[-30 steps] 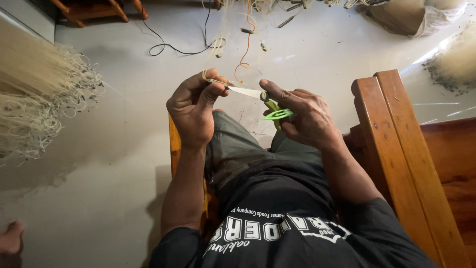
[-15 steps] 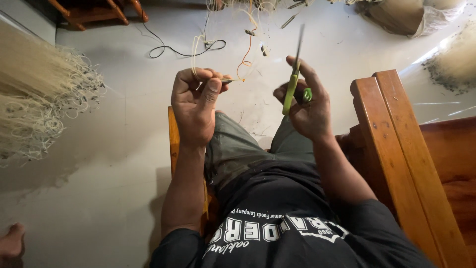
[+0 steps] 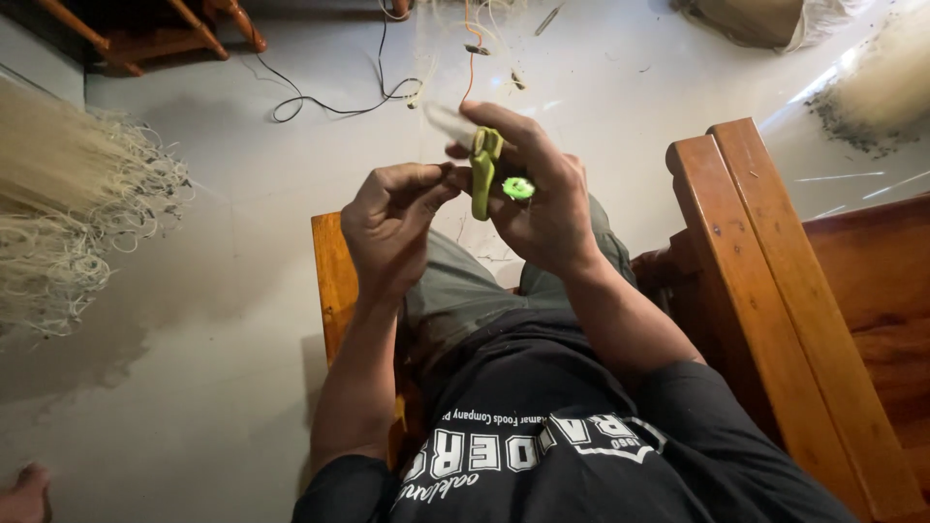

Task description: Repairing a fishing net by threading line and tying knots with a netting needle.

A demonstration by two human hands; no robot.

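My right hand grips a pair of green-handled scissors, its blades blurred and pointing up and left. My left hand is just left of it, fingertips pinched together close to the scissor handle, on something too fine to make out. Both hands hover above my lap in grey trousers. An orange thread trails across the floor beyond the hands.
I sit on a wooden chair beside a wooden bench on the right. A heap of pale fibre lies on the floor at left, a black cable ahead, more fibre at top right. Someone's toes show bottom left.
My right hand has swung the scissors from pointing straight up over to the left, meeting my left hand. My left hand dropped slightly and the two hands now touch.
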